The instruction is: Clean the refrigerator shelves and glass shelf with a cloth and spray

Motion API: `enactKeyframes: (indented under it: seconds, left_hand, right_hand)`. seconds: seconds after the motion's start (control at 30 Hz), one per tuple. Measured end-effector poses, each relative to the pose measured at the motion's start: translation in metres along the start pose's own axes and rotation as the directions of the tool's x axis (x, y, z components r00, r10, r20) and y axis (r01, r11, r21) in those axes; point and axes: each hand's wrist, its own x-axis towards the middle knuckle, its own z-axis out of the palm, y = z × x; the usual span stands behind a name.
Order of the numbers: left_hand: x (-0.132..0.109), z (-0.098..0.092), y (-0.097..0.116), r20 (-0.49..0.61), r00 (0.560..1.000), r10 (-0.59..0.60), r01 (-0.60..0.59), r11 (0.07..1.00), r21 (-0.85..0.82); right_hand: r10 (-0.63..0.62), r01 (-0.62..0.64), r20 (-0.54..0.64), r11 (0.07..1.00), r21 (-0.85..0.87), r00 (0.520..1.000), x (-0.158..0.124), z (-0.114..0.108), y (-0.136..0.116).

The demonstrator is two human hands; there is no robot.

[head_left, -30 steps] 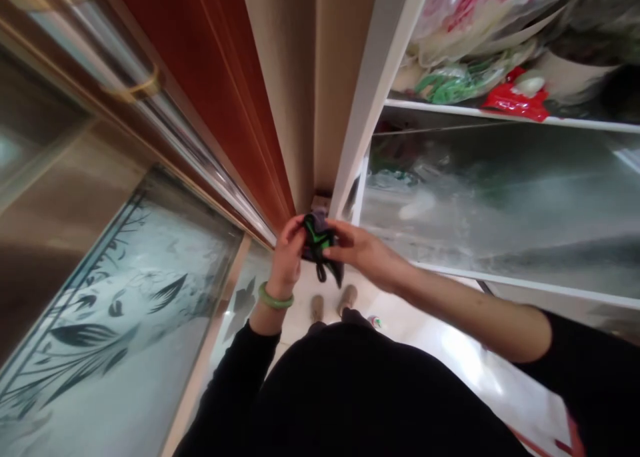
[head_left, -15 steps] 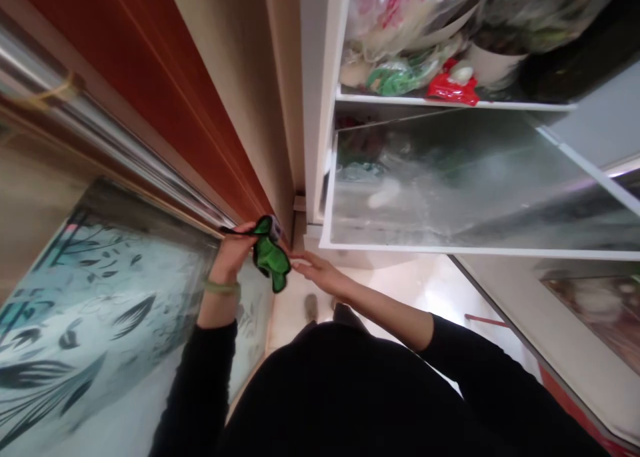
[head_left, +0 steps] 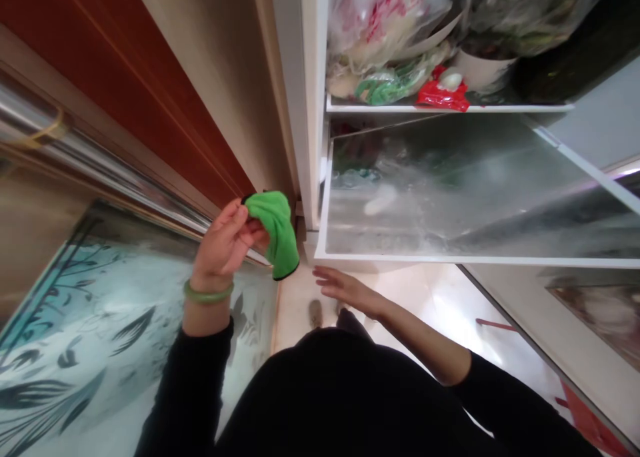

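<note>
My left hand (head_left: 225, 240) pinches a green cloth (head_left: 278, 229) with dark edging by its upper corner. The cloth hangs down from the fingers in folds. A pale green bangle (head_left: 208, 295) circles the left wrist. Apart from the cloth, my right hand (head_left: 346, 289) reaches in from the right with its fingers stretched out and nothing in them. It is just below the front corner of a pulled-out, white-rimmed drawer or shelf (head_left: 380, 260) with a misty clear surface.
An open fridge shelf (head_left: 450, 108) above holds a plastic bag with red print (head_left: 390, 17), a white bowl (head_left: 484, 69) and a red packet (head_left: 443, 96). To the left are a leaf-patterned glass panel (head_left: 100, 317) and a metal bar (head_left: 115, 157). An open door (head_left: 595, 337) stands right.
My left hand has lifted the cloth slightly and turned, so the cloth hangs more spread out. My right hand has drawn away from it to the right, fingers apart.
</note>
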Motion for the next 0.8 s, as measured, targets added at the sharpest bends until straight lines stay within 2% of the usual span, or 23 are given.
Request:
enactKeyframes:
  seconds: [0.07,0.13,0.17,0.23,0.3,0.37,0.43,0.5,0.6,0.7,0.73,0.8]
  left_hand:
    - [0.007,0.033,0.011,-0.002,0.994,0.107,-0.107,0.991,-0.081]
    - [0.016,0.061,0.006,0.002,0.986,0.165,-0.165,0.985,-0.051]
    - [0.020,0.072,-0.002,0.025,0.983,0.179,-0.180,0.983,0.027]
    - [0.024,0.085,-0.029,0.151,0.975,0.164,-0.203,0.934,0.293]
    - [0.020,0.085,-0.061,0.338,0.939,0.065,-0.262,0.770,0.582]
    - [0.013,0.078,-0.090,0.453,0.891,-0.015,-0.362,0.579,0.731]
    - [0.011,0.070,-0.109,0.509,0.859,-0.052,-0.444,0.421,0.791]
    - [0.024,0.067,-0.118,0.513,0.856,-0.069,-0.467,0.324,0.823]
    - [0.074,0.072,-0.125,0.445,0.889,-0.107,-0.401,0.287,0.870]
    - [0.116,0.082,-0.128,0.370,0.922,-0.112,-0.319,0.319,0.892]
    - [0.118,0.084,-0.127,0.356,0.930,-0.096,-0.307,0.329,0.893]
    - [0.103,0.084,-0.120,0.345,0.936,-0.065,-0.305,0.335,0.891]
  right_hand:
    - [-0.041,0.046,-0.047,0.991,0.124,0.998,-0.007,-0.008,0.003]
    - [-0.112,0.132,-0.096,0.961,0.244,0.989,-0.011,-0.014,0.004]
    - [-0.154,0.184,-0.122,0.937,0.296,0.980,-0.012,-0.017,0.003]
    - [-0.228,0.280,-0.176,0.885,0.373,0.957,-0.013,-0.023,-0.004]
    - [-0.246,0.326,-0.238,0.853,0.407,0.940,-0.013,-0.028,-0.013]
    - [-0.205,0.316,-0.304,0.867,0.385,0.931,-0.014,-0.032,-0.022]
    - [-0.141,0.265,-0.347,0.902,0.340,0.927,-0.017,-0.036,-0.029]
    - [-0.101,0.214,-0.340,0.926,0.312,0.935,-0.021,-0.038,-0.032]
    - [-0.082,0.175,-0.289,0.933,0.314,0.954,-0.025,-0.042,-0.032]
    - [-0.091,0.170,-0.248,0.932,0.320,0.965,-0.027,-0.044,-0.029]
    - [-0.097,0.172,-0.236,0.930,0.324,0.967,-0.027,-0.045,-0.028]
    - [-0.108,0.177,-0.218,0.928,0.328,0.970,-0.026,-0.047,-0.027]
